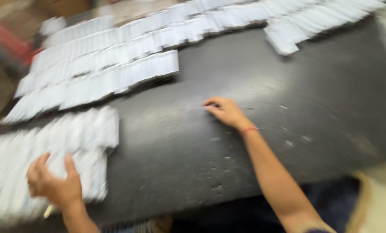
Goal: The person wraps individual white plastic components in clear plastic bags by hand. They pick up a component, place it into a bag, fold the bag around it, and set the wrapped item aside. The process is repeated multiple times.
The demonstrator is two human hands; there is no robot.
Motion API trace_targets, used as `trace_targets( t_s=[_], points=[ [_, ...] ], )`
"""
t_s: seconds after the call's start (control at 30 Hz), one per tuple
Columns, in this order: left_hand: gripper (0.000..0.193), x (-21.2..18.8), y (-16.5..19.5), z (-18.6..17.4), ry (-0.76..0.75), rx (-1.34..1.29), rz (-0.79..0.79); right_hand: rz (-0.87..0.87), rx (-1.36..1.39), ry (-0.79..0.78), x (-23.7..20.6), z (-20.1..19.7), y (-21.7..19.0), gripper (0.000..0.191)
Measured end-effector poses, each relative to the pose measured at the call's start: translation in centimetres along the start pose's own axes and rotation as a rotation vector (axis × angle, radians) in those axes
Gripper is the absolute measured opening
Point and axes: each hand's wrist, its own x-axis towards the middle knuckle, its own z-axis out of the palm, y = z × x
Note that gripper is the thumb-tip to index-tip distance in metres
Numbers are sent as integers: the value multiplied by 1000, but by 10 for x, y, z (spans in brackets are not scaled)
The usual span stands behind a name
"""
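Observation:
The picture is blurred by motion. My left hand [55,183] hovers with fingers spread over a patch of small white flat packets [85,138] laid in rows at the near left of a dark grey table [288,86]. Whether it touches them I cannot tell. My right hand [225,111] rests palm down on the bare dark surface near the middle, fingers together and pointing left, holding nothing. A thin red band [248,129] circles that wrist.
Long overlapping rows of the same white packets [115,64] run across the far left and along the back edge to another bunch at the far right [296,30]. The table's near edge [227,203] curves in front of me. A red strip [9,39] lies beyond the table at far left.

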Motion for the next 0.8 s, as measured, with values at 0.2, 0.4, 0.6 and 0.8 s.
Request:
trace_targets(
  t_s=[0.2,0.4,0.6,0.8],
  points=[
    [47,-30,154,72,-368,-534,156,184,348,41,2,7,14,20],
    [60,-72,280,138,-713,-707,242,148,468,115,-2,12,23,18],
    [65,-67,304,155,-741,-587,293,100,456,226,9,4,29,17],
    [64,-68,313,150,-672,-359,404,-135,-277,665,60,-99,59,31]
  ],
)
